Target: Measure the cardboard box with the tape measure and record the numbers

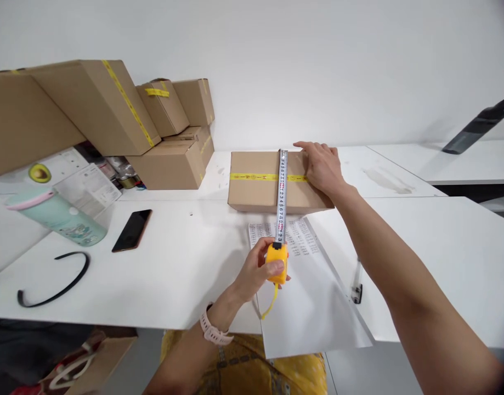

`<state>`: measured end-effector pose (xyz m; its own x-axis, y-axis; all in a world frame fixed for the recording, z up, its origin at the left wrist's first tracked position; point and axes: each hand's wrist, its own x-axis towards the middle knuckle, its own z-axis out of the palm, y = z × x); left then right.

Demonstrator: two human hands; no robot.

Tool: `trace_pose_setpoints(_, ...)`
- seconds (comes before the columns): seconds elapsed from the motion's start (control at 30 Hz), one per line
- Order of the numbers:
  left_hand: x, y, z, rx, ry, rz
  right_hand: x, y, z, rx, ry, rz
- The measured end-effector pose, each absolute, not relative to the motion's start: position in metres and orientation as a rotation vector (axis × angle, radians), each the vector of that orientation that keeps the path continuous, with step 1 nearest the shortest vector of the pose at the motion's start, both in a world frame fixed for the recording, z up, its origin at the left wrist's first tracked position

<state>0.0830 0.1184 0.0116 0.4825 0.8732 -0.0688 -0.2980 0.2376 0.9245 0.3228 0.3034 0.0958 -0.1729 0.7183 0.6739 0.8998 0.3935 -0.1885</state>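
My left hand (pixel 258 270) is closed around a yellow tape measure (pixel 277 262) above a printed sheet of paper (pixel 307 296). Its steel blade (pixel 281 192) runs away from me over the top of a small cardboard box (pixel 255 186) sealed with yellow tape. My right hand (pixel 322 166) lies flat on the far right part of the box top, fingers stretched out, next to the blade's end. A pale watch sits on my left wrist.
A black phone (pixel 132 230) lies to the left on the white table (pixel 173 274). A mint bottle (pixel 56 215) lies on its side, with a black band (pixel 54 285) near it. Several cardboard boxes (pixel 112 109) are stacked at back left. A pen (pixel 357 285) rests right of the paper.
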Motion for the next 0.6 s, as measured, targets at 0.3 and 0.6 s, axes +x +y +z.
trace_pose_setpoints(0.3, 0.087, 0.116, 0.005, 1.012, 0.657, 0.857, 0.325, 0.303, 0.095, -1.356, -2.082, -0.452)
trace_pose_setpoints(0.6, 0.085, 0.116, -0.012, 1.141, 0.74, 0.801, 0.324, 0.3, 0.096, -1.405, -2.088, -0.473)
